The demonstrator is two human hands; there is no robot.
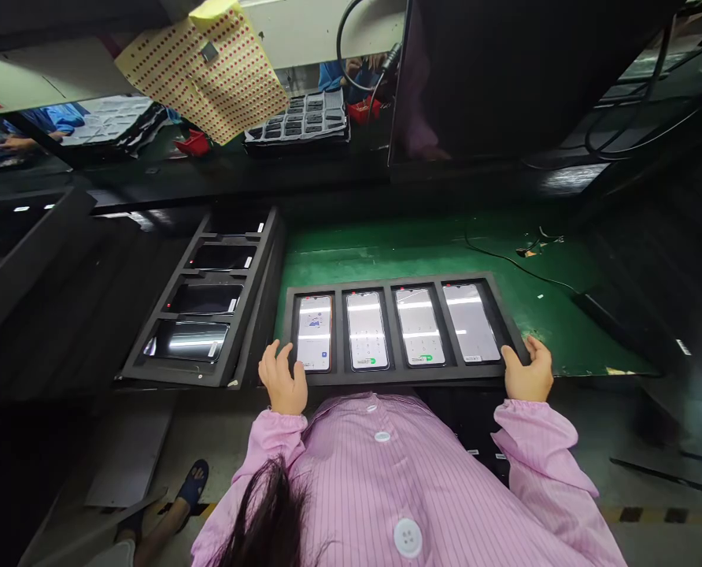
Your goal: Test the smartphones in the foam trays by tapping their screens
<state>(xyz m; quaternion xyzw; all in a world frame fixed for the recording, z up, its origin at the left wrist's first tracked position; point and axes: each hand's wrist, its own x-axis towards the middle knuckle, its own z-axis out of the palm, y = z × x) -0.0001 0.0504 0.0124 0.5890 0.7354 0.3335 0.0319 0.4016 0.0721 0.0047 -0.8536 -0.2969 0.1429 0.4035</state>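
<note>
A dark foam tray (340,379) lies in front of me, several smartphones lying face up in its slots with their screens lit. The leftmost phone (314,334) shows a small picture, the two middle phones (367,331) show keypads, and the rightmost phone (472,323) has a plain pale screen. My left hand (283,379) grips the tray's left front corner, thumb over the rim beside the leftmost phone. At the right front corner, my right hand (529,370) holds the tray between thumb and fingers. The undersides of both grips are hidden.
To the left, a stacked foam tray (233,331) holds several dark-screened phones. A thin cable (513,264) crosses the green mat (375,244). Above hangs a yellow sticker sheet (209,79), beside a large black panel (504,79). Co-workers' blue sleeves (61,118) show beyond the shelf.
</note>
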